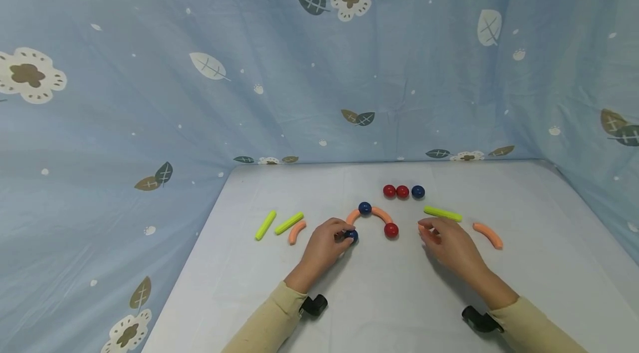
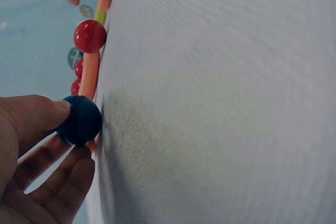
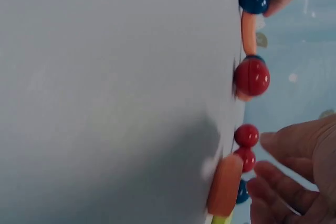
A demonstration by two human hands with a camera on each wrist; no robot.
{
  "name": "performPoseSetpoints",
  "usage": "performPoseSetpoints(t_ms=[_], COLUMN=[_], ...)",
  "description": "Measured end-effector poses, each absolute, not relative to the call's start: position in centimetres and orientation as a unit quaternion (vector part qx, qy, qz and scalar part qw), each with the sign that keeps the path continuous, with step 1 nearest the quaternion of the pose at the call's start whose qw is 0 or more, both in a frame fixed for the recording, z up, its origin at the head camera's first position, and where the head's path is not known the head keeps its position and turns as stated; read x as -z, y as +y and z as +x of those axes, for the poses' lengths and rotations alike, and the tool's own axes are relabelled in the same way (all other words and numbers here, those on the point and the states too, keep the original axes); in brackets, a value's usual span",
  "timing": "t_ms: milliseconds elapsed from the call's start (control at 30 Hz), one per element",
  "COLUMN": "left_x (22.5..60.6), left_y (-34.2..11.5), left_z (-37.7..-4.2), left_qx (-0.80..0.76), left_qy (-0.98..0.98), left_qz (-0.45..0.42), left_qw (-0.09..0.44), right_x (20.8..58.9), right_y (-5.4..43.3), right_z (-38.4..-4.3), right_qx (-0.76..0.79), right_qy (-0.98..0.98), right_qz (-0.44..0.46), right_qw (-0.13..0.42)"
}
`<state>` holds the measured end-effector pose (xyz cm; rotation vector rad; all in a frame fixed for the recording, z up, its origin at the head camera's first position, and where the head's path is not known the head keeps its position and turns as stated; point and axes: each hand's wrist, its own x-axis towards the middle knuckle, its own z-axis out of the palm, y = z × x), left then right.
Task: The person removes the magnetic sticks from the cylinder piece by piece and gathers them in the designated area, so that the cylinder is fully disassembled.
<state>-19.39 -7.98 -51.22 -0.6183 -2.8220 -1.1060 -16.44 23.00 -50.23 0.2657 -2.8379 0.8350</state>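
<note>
My left hand (image 1: 324,246) pinches a dark blue ball (image 2: 79,120) on the white table, thumb on one side and fingers on the other. The ball sits at the left end of an arch. That arch has a left curved orange stick (image 1: 353,216), a blue ball (image 1: 365,208) at its top, a right curved orange stick (image 1: 383,215) and a red ball (image 1: 391,230) at its right end. My right hand (image 1: 449,245) hovers right of the arch, fingers apart and loosely bent. A curved orange stick (image 3: 226,184) lies just below its fingers, mostly hidden from the head view.
Behind the arch stand two red balls (image 1: 396,191) and a blue ball (image 1: 418,192). At left lie two yellow-green sticks (image 1: 289,223) and a curved orange stick (image 1: 297,232). A yellow-green stick (image 1: 442,213) and another orange curve (image 1: 488,235) lie at right. A patterned blue curtain (image 1: 299,64) hangs behind.
</note>
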Motion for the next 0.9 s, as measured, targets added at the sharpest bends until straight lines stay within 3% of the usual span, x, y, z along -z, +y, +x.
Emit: performPoseSetpoints(t_ms=[333,900], left_x=[51.0,50.8], left_y=[-8.0,-8.1], left_z=[-19.3,-17.8], left_qx=[0.354,0.353], left_qy=[-0.915,-0.914], left_qz=[-0.195,-0.198], left_qw=[0.023,-0.006], right_x=[50.5,50.5], right_y=[20.1,17.3], right_z=[-17.3,-19.7], right_qx=[-0.318,-0.308], right_qy=[-0.942,-0.946], right_qz=[0.103,0.106], right_qw=[0.004,-0.004])
